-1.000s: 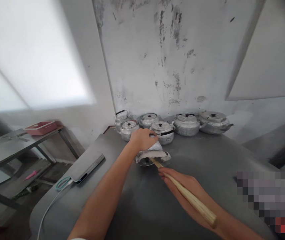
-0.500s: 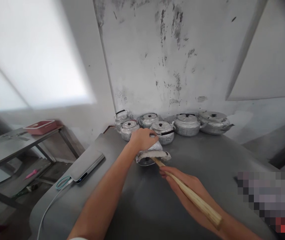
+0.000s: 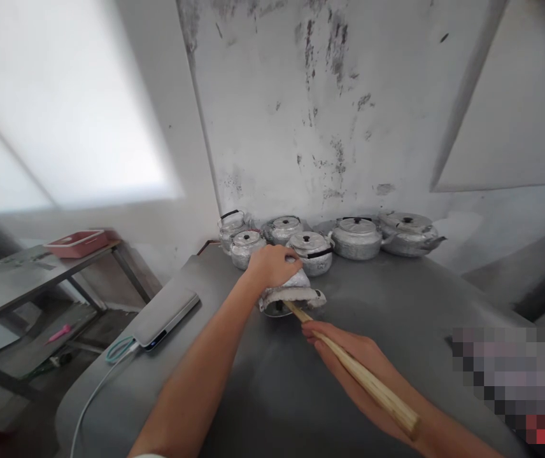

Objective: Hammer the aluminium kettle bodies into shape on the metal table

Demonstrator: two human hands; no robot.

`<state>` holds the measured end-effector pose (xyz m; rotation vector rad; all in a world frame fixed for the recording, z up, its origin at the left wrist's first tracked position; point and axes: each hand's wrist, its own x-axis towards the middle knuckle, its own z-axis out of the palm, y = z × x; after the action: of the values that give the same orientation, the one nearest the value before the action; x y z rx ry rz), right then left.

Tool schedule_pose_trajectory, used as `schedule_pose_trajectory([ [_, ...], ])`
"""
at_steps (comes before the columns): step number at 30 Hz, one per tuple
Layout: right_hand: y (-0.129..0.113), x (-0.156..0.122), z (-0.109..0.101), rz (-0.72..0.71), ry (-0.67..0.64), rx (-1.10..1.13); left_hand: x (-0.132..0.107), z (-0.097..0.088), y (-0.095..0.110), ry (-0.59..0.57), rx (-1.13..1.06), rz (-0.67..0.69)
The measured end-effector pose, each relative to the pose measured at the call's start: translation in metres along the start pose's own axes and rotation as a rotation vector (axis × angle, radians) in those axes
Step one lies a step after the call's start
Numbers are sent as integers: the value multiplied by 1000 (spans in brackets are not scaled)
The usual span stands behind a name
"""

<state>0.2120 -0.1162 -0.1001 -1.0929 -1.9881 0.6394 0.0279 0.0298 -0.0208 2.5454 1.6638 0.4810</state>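
Observation:
My left hand is closed over a small silvery metal kettle, which lies tilted on the table with its lid side toward me. A pale, rough-looking curved band crosses its near side, and a dark knob shows below. In my right hand is a light wooden stick, fingers wrapped round it. The stick's far tip reaches under the pale band at the kettle; what is at that tip is hidden.
Several metal kettles stand behind my hands on the grey table, against the stained wall. A power bank with a cable lies at left. A pink basket sits on a side bench. A blurred-out item lies at right.
My right hand and the stick have shifted slightly to the left, the stick's tip moving along the pale band. The left hand keeps its hold on the kettle.

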Motion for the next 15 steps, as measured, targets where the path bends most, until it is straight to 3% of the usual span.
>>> schedule_pose_trajectory([
  [15, 1, 3, -2, 37, -4, 43, 1, 0, 0, 13, 10, 0],
])
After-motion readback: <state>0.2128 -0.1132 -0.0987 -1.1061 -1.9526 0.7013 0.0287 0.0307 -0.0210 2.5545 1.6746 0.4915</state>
